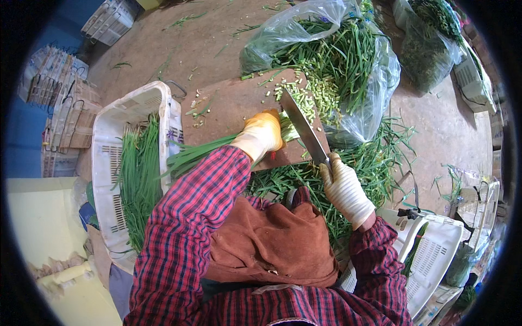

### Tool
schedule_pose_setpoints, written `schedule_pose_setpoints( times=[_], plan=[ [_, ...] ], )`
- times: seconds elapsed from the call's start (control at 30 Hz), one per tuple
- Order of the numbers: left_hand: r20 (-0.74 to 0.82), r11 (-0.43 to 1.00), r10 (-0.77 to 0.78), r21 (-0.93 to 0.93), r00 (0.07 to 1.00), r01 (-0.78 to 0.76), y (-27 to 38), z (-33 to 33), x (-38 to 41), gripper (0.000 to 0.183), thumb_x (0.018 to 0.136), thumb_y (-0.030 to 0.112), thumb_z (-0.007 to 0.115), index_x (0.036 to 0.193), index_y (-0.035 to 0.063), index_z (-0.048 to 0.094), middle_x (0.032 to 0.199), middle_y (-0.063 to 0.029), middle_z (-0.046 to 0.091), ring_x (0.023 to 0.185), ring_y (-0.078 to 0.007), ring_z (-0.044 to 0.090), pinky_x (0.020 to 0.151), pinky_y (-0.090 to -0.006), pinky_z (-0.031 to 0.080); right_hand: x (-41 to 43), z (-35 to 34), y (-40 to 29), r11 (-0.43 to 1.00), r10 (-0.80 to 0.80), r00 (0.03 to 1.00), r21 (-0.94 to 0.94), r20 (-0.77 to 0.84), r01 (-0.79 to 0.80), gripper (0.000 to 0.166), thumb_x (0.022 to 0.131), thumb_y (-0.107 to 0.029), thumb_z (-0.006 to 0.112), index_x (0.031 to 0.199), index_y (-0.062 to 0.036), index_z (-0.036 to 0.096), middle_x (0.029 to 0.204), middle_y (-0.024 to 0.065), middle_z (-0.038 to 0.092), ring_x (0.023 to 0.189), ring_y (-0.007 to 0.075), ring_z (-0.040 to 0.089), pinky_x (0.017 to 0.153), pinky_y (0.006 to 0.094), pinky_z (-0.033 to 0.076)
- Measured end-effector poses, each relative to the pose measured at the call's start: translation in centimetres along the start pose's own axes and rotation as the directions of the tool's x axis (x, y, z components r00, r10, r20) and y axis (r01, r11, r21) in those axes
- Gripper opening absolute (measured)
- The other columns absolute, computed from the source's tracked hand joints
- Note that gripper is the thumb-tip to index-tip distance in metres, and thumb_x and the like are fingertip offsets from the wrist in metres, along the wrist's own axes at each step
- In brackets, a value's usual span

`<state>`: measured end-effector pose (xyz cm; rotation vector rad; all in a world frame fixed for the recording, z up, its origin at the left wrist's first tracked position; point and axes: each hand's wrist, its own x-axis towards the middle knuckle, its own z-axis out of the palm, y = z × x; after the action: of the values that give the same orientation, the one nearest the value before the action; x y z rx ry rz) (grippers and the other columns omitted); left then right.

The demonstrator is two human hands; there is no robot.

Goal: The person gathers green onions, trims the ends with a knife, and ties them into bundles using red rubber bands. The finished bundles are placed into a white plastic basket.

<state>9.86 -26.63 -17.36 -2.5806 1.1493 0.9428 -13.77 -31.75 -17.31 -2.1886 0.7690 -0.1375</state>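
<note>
Gloved in white and yellow, my left hand [263,132] grips a bundle of long green garlic chives [204,153] over a brown cutting board [228,104]. The pale stem ends stick out to the right of my fist. My right hand [346,187], in a ribbed white glove, holds a cleaver [304,126] by its handle. Its broad blade lies close beside the stem ends, pointing away from me; whether it touches them I cannot tell. Short cut stem pieces [326,95] are scattered on the board's right side and spill into a clear plastic bag [383,77].
A white plastic crate [167,106] with more chives [142,183] stands left of the board. Loose green leaves [375,175] cover the floor at right. White crates [432,248] stand at lower right, and stacked crates [77,110] at far left. Another filled bag [428,57] lies at upper right.
</note>
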Motion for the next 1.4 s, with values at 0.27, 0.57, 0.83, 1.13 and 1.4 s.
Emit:
schedule_pose_setpoints(
  times=[0.27, 0.57, 0.83, 1.13, 1.4],
  plan=[
    [0.004, 0.999, 0.034, -0.003, 0.999, -0.034, -0.3, 0.7, 0.4, 0.072, 0.071, 0.035, 0.086, 0.127, 0.0014, 0.055, 0.126, -0.0221, 0.064, 0.118, -0.0367, 0.062, 0.097, -0.0427, 0.053, 2.0, 0.9, -0.8, 0.992, 0.037, 0.992, -0.125, 0.117, -0.022, 0.025, 0.099, -0.016, 0.053, 0.108, 0.0066, 0.049, 0.078, 0.0298, 0.063, 0.075, 0.0482, 0.063, 0.061, 0.0535, 0.048],
    [-0.038, 0.998, 0.068, 0.010, 0.997, -0.067, -0.2, 1.3, 0.6, 0.072, 0.071, 0.036, 0.084, 0.126, 0.0002, 0.053, 0.128, -0.0205, 0.060, 0.119, -0.0360, 0.060, 0.099, -0.0429, 0.051, 6.0, 4.1, 0.4, 0.987, 0.036, 0.998, -0.157, 0.044, -0.028, 0.029, 0.100, -0.023, 0.052, 0.108, 0.0052, 0.049, 0.075, 0.0306, 0.065, 0.074, 0.0494, 0.065, 0.066, 0.0563, 0.051],
    [-0.091, 0.995, 0.095, 0.018, 0.991, -0.094, -0.6, 1.9, 0.1, 0.077, 0.072, 0.038, 0.083, 0.129, -0.0006, 0.049, 0.128, -0.0205, 0.057, 0.120, -0.0359, 0.059, 0.100, -0.0439, 0.050, 11.4, 4.8, 3.9, 1.000, 0.023, 0.999, -0.018, 0.042, -0.022, 0.036, 0.099, -0.029, 0.056, 0.115, 0.0036, 0.055, 0.083, 0.0308, 0.066, 0.084, 0.0473, 0.066, 0.073, 0.0530, 0.053],
    [-0.234, 0.966, 0.175, -0.147, 0.956, -0.213, -4.3, 3.1, -2.1, 0.106, 0.063, 0.050, 0.088, 0.140, -0.0043, 0.039, 0.135, -0.0254, 0.054, 0.125, -0.0398, 0.054, 0.105, -0.0435, 0.045, 12.4, 4.3, 5.4, 0.973, -0.136, 0.930, -0.221, -0.341, 0.062, 0.038, 0.093, -0.026, 0.063, 0.128, -0.0108, 0.059, 0.105, 0.0188, 0.070, 0.087, 0.0391, 0.069, 0.077, 0.0454, 0.056],
    [-0.126, 0.999, 0.031, 0.037, 0.992, -0.026, -2.5, 3.2, -4.4, 0.094, 0.070, 0.049, 0.084, 0.138, 0.0013, 0.040, 0.125, -0.0214, 0.062, 0.116, -0.0382, 0.062, 0.098, -0.0461, 0.050, 10.2, 5.3, 1.5, 0.977, -0.205, 0.898, -0.033, -0.389, 0.209, 0.039, 0.088, -0.033, 0.071, 0.117, -0.0073, 0.069, 0.109, 0.0183, 0.064, 0.100, 0.0368, 0.063, 0.089, 0.0432, 0.050]
  ],
)
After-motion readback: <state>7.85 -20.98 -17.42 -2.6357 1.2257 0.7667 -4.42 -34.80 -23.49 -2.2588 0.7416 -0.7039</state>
